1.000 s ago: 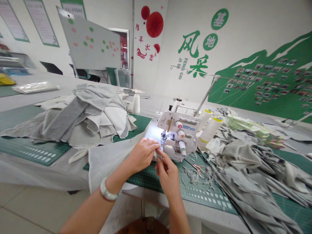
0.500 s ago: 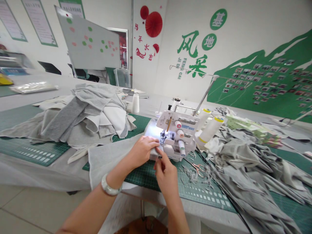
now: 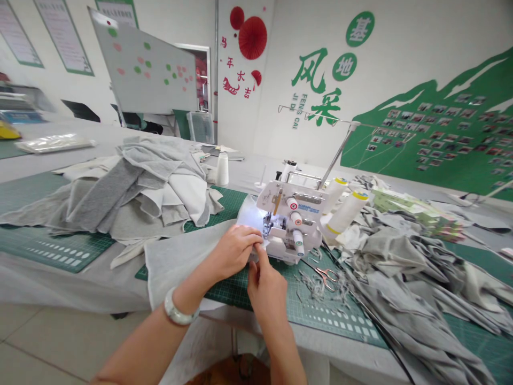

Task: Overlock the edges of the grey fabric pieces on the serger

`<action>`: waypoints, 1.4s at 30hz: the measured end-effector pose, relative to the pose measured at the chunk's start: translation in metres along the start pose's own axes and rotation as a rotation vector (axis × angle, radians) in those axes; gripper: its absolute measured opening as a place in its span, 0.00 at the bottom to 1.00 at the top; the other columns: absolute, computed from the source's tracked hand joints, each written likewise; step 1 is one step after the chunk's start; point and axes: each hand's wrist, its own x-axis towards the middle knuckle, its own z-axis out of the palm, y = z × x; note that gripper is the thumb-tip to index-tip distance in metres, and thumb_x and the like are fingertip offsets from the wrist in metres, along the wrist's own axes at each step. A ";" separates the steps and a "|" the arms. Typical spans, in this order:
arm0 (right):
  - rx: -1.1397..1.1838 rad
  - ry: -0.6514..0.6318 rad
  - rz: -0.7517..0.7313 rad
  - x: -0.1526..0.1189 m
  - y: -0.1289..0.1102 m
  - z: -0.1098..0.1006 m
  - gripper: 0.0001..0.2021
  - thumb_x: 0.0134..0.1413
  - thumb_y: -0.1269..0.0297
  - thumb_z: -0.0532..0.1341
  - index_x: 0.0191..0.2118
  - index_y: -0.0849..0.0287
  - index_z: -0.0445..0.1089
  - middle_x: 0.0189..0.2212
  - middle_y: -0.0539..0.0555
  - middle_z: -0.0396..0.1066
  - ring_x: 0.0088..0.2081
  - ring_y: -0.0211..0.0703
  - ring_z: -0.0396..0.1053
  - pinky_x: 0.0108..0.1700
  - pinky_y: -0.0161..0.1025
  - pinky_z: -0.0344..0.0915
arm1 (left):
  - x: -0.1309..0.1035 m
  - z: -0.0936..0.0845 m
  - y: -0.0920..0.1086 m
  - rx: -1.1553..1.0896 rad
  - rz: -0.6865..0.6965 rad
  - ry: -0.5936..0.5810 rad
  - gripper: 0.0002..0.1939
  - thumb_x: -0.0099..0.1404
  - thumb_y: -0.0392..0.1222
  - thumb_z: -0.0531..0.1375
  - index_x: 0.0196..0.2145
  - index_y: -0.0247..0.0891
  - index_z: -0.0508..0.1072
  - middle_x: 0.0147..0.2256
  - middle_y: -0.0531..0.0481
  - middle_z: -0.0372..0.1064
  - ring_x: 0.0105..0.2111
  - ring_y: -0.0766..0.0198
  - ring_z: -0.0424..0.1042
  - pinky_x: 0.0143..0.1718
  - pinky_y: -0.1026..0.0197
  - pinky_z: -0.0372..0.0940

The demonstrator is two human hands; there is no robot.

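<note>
A white overlock sewing machine (image 3: 286, 219) stands on the table with its lamp lit at the needle. Pale grey fabric (image 3: 176, 256) runs from the machine's front towards the left, partly under my left forearm. My left hand (image 3: 236, 246), with a pale bangle on the wrist, presses the fabric's edge just before the presser foot, fingers together. Close beside it my right hand (image 3: 266, 283) pinches the near edge of the same fabric between thumb and index finger. The bit between my fingertips is mostly hidden.
A heap of grey and white cloth pieces (image 3: 148, 187) lies left, another grey fabric pile (image 3: 425, 267) right. Small scissors (image 3: 326, 275) and thread scraps (image 3: 315, 289) lie on the green cutting mat (image 3: 340, 321). Thread cones (image 3: 347, 214) stand behind the machine.
My right hand has shifted slightly left and closer to my left hand's fingertips. My left hand and the fabric have hardly moved.
</note>
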 end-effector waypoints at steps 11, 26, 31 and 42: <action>-0.099 -0.092 0.030 0.006 -0.009 -0.003 0.23 0.61 0.71 0.54 0.62 0.60 0.59 0.33 0.57 0.78 0.29 0.44 0.76 0.28 0.33 0.60 | 0.005 -0.002 -0.006 0.033 -0.032 -0.007 0.16 0.65 0.32 0.49 0.44 0.37 0.74 0.48 0.47 0.73 0.50 0.59 0.69 0.54 0.52 0.59; -0.113 -0.145 0.040 0.015 -0.016 -0.006 0.27 0.61 0.71 0.53 0.66 0.57 0.52 0.33 0.57 0.78 0.31 0.50 0.77 0.30 0.37 0.63 | 0.010 0.003 -0.013 0.134 -0.054 -0.005 0.19 0.60 0.29 0.51 0.46 0.36 0.75 0.51 0.45 0.72 0.51 0.58 0.69 0.55 0.51 0.61; -0.125 -0.157 0.052 0.017 -0.017 -0.006 0.29 0.60 0.72 0.54 0.66 0.57 0.51 0.33 0.57 0.78 0.31 0.49 0.78 0.31 0.36 0.63 | 0.010 0.001 -0.013 0.187 -0.070 0.004 0.18 0.60 0.29 0.53 0.45 0.36 0.75 0.50 0.44 0.72 0.50 0.56 0.70 0.54 0.52 0.62; -0.097 -0.098 0.055 0.011 -0.007 -0.002 0.28 0.62 0.70 0.54 0.66 0.53 0.51 0.32 0.55 0.79 0.31 0.50 0.77 0.29 0.35 0.61 | 0.005 -0.018 -0.017 -0.087 -0.151 0.021 0.11 0.61 0.36 0.58 0.40 0.36 0.77 0.43 0.44 0.76 0.46 0.55 0.72 0.51 0.53 0.63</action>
